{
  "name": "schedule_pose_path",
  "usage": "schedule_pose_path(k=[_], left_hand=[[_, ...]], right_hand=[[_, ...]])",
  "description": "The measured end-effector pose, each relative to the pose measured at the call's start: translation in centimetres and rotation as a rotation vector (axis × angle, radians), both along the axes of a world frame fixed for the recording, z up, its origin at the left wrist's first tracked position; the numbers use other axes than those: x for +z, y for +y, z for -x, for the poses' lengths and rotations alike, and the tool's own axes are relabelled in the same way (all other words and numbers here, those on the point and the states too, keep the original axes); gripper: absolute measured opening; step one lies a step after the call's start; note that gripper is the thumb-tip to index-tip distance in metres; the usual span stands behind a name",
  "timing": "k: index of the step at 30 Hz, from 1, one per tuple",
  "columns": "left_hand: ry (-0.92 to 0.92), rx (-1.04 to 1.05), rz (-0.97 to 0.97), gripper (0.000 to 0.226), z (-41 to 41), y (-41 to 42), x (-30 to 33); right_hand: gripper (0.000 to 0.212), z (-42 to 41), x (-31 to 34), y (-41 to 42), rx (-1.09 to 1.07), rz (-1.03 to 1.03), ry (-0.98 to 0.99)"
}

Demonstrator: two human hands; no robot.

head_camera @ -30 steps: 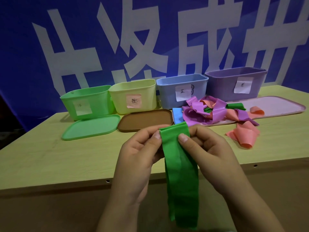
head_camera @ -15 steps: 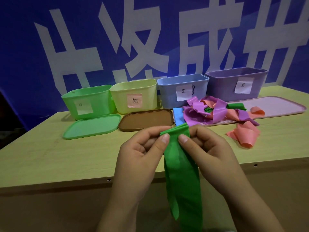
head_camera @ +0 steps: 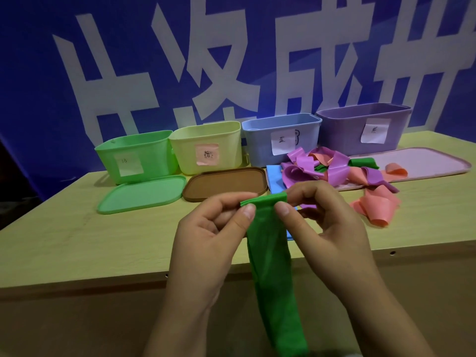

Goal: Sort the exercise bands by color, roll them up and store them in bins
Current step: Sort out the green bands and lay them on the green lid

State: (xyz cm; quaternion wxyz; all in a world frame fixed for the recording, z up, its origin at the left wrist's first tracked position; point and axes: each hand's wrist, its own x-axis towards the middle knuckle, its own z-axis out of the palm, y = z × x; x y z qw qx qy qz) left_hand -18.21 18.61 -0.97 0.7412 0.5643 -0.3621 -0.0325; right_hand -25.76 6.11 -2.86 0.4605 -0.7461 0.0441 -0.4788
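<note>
A long green band [head_camera: 270,266] hangs down in front of the table edge. Its top end is folded over into a small roll. My left hand [head_camera: 208,235] pinches that top end from the left, and my right hand [head_camera: 324,228] pinches it from the right. Behind them lies a heap of purple bands [head_camera: 304,171], pink bands [head_camera: 376,204] and another green band [head_camera: 364,162]. At the back stand a green bin [head_camera: 134,155], a yellow bin [head_camera: 206,148], a blue bin [head_camera: 280,137] and a purple bin [head_camera: 363,127], each with a paper label.
A green lid [head_camera: 141,194] and a brown lid [head_camera: 226,182] lie in front of the left bins. A pink lid [head_camera: 422,163] lies at the right under part of the heap. A blue piece [head_camera: 274,179] shows beside the brown lid. A blue banner fills the background.
The top end of the green band has been folded over and narrowed into a small roll between my thumbs and fingers. Both hands stay in about the same place.
</note>
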Motion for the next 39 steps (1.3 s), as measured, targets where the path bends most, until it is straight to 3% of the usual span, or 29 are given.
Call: schedule_pose_path(k=[5, 10, 13, 23, 30, 37, 39], left_hand=[[-0.026, -0.008, -0.026, 0.019, 0.0, 0.2, 0.0], [-0.044, -0.025, -0.032, 0.023, 0.2, 0.1, 0.0], [-0.031, -0.033, 0.007, 0.029, 0.4, -0.1, 0.1], [-0.065, -0.005, 0.005, 0.018, 0.0, -0.1, 0.0], [-0.09, 0.019, 0.008, 0.025, 0.1, -0.3, -0.1], [0.203, -0.203, 0.056, 0.061, -1.0, -0.2, -0.2], [0.255, -0.289, 0.01, 0.058, -1.1, -0.1, -0.1]], right_hand=[[0.014, -0.1, 0.1, 0.0, 0.12, -0.149, -0.076], [0.011, 0.1, 0.6, 0.2, 0.097, -0.053, -0.088], [0.012, 0.2, 0.6, 0.2, 0.097, -0.095, -0.126], [0.012, 0.5, 0.9, -0.1, 0.149, -0.066, -0.108], [0.012, 0.1, 0.6, -0.1, 0.164, -0.128, -0.146], [0.022, 0.0, 1.3, 0.2, 0.265, -0.137, -0.238], [0.022, -0.1, 1.5, 0.2, 0.27, -0.153, -0.264]])
